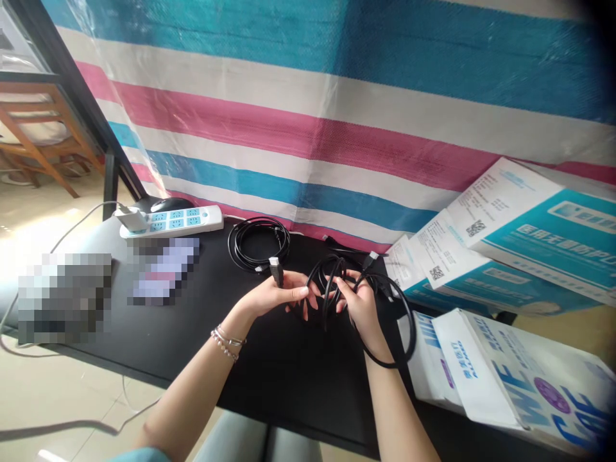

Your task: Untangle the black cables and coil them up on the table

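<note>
Above the black desk (202, 333), the left hand (276, 296) pinches a USB plug (276, 270) between thumb and fingers, its other fingers loosely curled. The right hand (362, 307) is closed around a tangled black cable (356, 289), whose loops hang around its wrist. A second coiled cable (258, 244) lies behind, near the white power strip (173, 221); stacked boxes (520, 237) stand at right.
</note>
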{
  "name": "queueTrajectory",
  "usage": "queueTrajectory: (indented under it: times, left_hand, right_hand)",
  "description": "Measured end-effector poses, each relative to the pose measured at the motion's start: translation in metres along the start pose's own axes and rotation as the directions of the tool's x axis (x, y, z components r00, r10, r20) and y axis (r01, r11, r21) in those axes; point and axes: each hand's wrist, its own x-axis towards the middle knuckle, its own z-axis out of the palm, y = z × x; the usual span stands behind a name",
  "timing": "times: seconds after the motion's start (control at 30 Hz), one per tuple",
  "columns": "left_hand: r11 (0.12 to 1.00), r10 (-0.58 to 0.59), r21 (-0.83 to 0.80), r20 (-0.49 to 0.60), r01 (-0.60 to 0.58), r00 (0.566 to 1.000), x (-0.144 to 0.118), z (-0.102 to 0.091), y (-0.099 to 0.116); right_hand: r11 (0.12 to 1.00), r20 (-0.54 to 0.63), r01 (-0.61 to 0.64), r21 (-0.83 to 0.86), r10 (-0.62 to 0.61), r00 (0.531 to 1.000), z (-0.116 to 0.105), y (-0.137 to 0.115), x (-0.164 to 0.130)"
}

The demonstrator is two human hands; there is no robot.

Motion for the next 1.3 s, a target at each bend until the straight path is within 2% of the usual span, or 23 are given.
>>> queueTrajectory:
  times: [0.13, 0.53, 0.9, 1.13, 1.2, 1.3]
  left_hand:
    - [0.996, -0.040, 0.080, 0.022, 0.038, 0.999, -0.001, -0.001, 0.003]
    - [0.994, -0.071, 0.084, 0.005, 0.070, 0.997, 0.000, 0.008, 0.007]
    - [0.974, -0.070, 0.224, 0.162, 0.032, 0.984, -0.002, 0.012, 0.012]
    - [0.999, -0.025, 0.049, 0.217, 0.014, 0.976, -0.002, 0.011, 0.007]
    - [1.000, -0.017, 0.022, 0.197, 0.013, 0.980, -0.002, 0.011, 0.006]
    - [0.999, -0.015, 0.052, 0.120, 0.009, 0.993, -0.001, 0.010, 0.005]
  right_hand:
    - [1.000, 0.010, 0.004, -0.020, -0.004, 1.000, -0.001, 0.002, 0.001]
    - [1.000, -0.020, 0.026, 0.007, -0.026, 0.999, 0.003, 0.000, -0.001]
    - [0.999, 0.040, 0.033, 0.016, -0.033, 0.999, 0.006, -0.001, -0.004]
    - [0.999, 0.021, 0.029, 0.043, -0.030, 0.999, 0.006, -0.005, -0.005]
    - [0.999, 0.015, 0.007, 0.044, -0.008, 1.000, 0.006, -0.006, -0.005]
    - [0.998, 0.003, 0.040, 0.057, -0.041, 0.999, 0.005, -0.005, -0.004]
